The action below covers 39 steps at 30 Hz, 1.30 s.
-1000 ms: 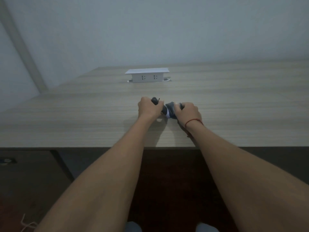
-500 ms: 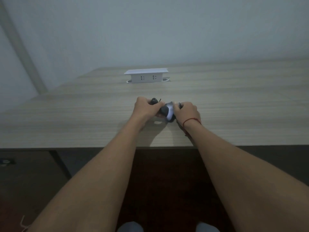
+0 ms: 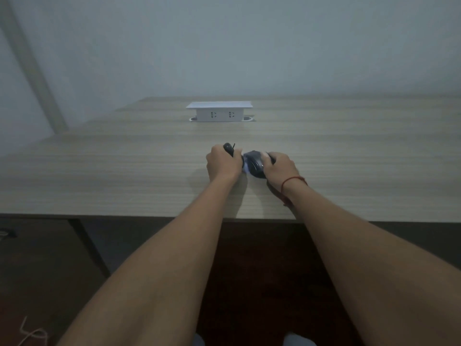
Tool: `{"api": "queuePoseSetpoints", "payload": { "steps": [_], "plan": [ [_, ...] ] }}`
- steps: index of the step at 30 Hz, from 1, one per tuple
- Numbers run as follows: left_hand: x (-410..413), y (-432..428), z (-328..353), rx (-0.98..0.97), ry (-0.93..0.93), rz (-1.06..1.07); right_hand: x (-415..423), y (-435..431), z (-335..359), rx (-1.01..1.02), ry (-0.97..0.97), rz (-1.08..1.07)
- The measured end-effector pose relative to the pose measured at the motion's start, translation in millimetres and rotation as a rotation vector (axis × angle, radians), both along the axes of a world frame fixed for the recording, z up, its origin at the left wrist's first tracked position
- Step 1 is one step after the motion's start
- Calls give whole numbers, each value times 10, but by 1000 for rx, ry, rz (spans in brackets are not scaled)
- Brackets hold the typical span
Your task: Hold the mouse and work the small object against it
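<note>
Both hands worked close together over the near middle of the wooden desk (image 3: 124, 176), just inside its front edge. The left hand (image 3: 222, 164) was clenched around a slim dark handle (image 3: 229, 149), whose rounded end and a thin black strand stuck out above the knuckles. The right hand (image 3: 280, 168), a red string tied at its wrist, had its fingers curled over a rounded dark object (image 3: 255, 166) (what it was exactly, the dim light left unclear), which sat on or just above the desk between the two hands. A pale patch (image 3: 245, 169) showed at the object's left side, touching the left hand. The grip looked like a bracing one: the right hand seemed to pin the object steady so the left could work its handle against it. Both forearms reached straight out from the body, well apart at the elbows. Farther back, well clear of the hands, a white socket box (image 3: 219, 112) stood raised from the desk.
</note>
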<state>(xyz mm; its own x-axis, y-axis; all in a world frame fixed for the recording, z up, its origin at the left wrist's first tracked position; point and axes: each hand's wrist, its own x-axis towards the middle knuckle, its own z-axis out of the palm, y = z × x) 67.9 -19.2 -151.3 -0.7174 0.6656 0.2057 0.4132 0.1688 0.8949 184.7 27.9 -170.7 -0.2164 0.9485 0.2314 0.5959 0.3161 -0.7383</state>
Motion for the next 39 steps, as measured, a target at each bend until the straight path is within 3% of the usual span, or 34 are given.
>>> {"api": "queuePoseSetpoints", "payload": {
  "steps": [5, 11, 16, 19, 22, 25, 31, 35, 39],
  "plan": [
    [-22, -12, -66, 36, 4, -15, -15, -32, -6, 23, -75, -1],
    [-219, -135, 96, 247, -107, 126, -42, -76, -22, 67, -194, 3],
    [-129, -128, 234, -31, 270, -118, -47, -123, -19, 49, -123, -2],
    [-130, -114, 271, -177, 419, -150, -24, -118, -16, 32, -80, 6],
    [-165, -149, 282, -158, 406, -99, -35, -122, -12, 22, -101, 26],
    [-45, -156, 281, -38, 361, -244, -65, -105, -39, 52, -137, 33],
    [66, -90, 511, -213, 671, -225, -62, -81, -76, -7, -43, 18],
    [102, -76, 471, -156, 625, -364, -55, -69, -98, -44, 76, 0],
    [50, -71, 323, -122, 485, -143, -59, -67, -86, -68, 45, -13]
  ]
}}
